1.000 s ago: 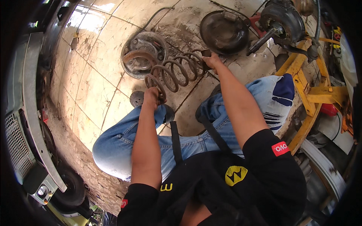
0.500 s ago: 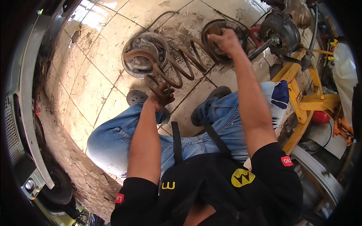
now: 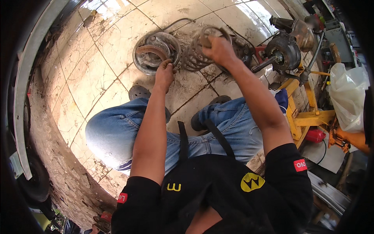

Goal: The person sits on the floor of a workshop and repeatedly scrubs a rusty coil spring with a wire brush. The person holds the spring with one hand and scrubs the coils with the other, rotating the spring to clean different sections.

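Note:
My left hand point(image 3: 164, 75) is closed at the end of a curved, rusty brake shoe point(image 3: 151, 50). The shoe lies across a round, greasy metal brake backing plate point(image 3: 142, 65) on the floor. My right hand point(image 3: 221, 50) reaches over a rusty coil spring point(image 3: 191, 58), its fingers bent round a brown piece point(image 3: 205, 41) that is blurred. The hand covers part of the spring's coils, and I cannot tell if it grips them. Beyond that hand, a dark round part point(image 3: 244, 54) is partly hidden.
An axle with a black drum point(image 3: 282, 50) is at the right, close to a yellow stand point(image 3: 307, 119). A clear plastic bag point(image 3: 348, 95) hangs beyond it. Dirty tiles point(image 3: 91, 78) lie ahead, with a black hose point(image 3: 177, 22) on them. A metal rail point(image 3: 21, 105) bounds the left.
The coil spring has left my left hand and shifted right, its coils bunched closer in view. My left hand has moved up to the brake shoe. My right hand has moved left over the spring.

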A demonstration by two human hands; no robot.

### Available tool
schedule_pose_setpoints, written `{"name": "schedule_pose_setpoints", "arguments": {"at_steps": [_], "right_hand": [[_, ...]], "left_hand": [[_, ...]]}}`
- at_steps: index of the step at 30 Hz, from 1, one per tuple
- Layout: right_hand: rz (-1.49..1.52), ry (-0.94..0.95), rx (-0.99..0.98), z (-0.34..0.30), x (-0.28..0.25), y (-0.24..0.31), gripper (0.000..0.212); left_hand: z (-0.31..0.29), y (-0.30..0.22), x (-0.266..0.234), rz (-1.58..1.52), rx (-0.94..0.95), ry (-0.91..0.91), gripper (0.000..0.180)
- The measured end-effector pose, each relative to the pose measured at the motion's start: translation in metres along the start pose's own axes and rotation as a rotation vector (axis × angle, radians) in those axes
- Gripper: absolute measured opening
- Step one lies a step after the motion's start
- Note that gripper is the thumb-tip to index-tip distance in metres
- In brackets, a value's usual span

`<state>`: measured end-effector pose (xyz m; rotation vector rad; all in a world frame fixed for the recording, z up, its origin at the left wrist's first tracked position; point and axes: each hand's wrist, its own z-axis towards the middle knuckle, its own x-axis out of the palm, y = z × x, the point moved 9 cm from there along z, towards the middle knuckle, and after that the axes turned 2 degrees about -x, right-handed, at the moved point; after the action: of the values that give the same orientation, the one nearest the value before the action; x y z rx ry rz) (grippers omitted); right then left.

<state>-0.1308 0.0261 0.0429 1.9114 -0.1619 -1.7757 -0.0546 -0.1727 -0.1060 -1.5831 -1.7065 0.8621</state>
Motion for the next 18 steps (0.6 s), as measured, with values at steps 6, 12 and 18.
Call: {"name": "schedule_pose_setpoints", "arguments": {"at_steps": [6,12,18], "right_hand": [[-0.044,0.113,-0.088,-0.027,0.042,0.014,0.029],[-0.112,0.106,-0.189,-0.045,0.047,0.045,0.025],[0.036,0.101,-0.308,-0.061,0.047,0.058,0.029]], "left_hand": [[-0.001,-0.008,-0.007,0.033,-0.007,-0.060,0.044],[-0.004,0.010,0.013,-0.084,-0.225,0.113,0.050],[0.015,0.024,0.021,0.252,-0.075,0.160,0.045]]}}
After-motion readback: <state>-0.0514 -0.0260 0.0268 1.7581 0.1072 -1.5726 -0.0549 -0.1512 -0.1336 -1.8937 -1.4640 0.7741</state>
